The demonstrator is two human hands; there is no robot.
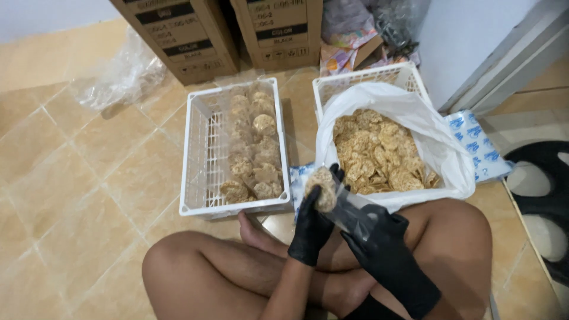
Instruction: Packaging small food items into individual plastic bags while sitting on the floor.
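Both my hands wear black gloves and meet above my crossed legs. My left hand (310, 228) grips a clear plastic sleeve (349, 207) with a stack of round brown crackers (323, 188) in its upper end. My right hand (385, 252) holds the lower end of the same sleeve. Just beyond, a white basket (409, 74) lined with a white plastic bag (385, 98) is full of loose crackers (379, 154). To its left a second white basket (198, 148) holds two rows of packed cracker sleeves (255, 148).
Two brown cardboard boxes (184, 35) stand at the back on the beige tiled floor (77, 178). A crumpled clear plastic bag (121, 77) lies back left. Blue-and-white packets (477, 145) lie right of the bag-lined basket, near a dark mat (542, 201).
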